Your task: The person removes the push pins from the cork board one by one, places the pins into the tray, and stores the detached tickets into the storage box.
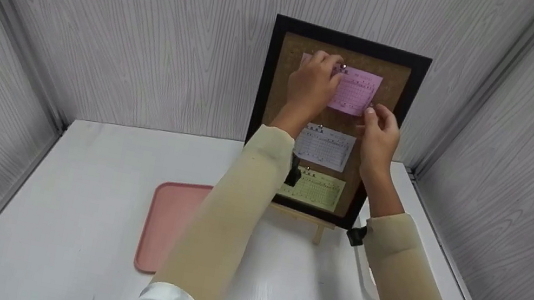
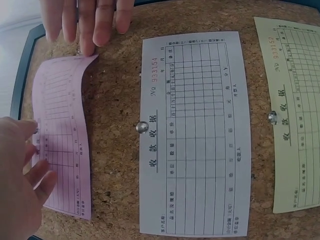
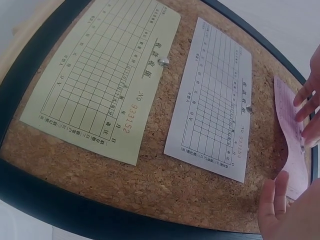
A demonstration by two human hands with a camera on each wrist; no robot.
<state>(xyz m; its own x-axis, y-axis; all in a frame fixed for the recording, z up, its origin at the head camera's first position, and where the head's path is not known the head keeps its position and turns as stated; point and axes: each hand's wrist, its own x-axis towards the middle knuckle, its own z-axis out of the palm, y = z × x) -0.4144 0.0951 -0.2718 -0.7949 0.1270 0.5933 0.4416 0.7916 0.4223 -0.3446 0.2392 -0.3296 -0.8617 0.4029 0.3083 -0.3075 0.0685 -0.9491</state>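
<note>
A pink slip lies on the upper part of a cork board, with a pin near its top edge. My left hand rests over the slip's left part, its fingers bent at the top edge beside the pin; the left wrist view shows the thumb and fingers around the pin's place. At the slip's lower right corner my right hand has thumb and forefinger together. In the right wrist view the pink slip bows away from the cork at that corner. Below it hang a white slip and a yellow-green slip, each pinned.
The black-framed board leans on a small wooden easel on the white table. A pink tray lies left of it, partly behind my left sleeve. A white tray is partly hidden by my right sleeve. Grey panels stand around.
</note>
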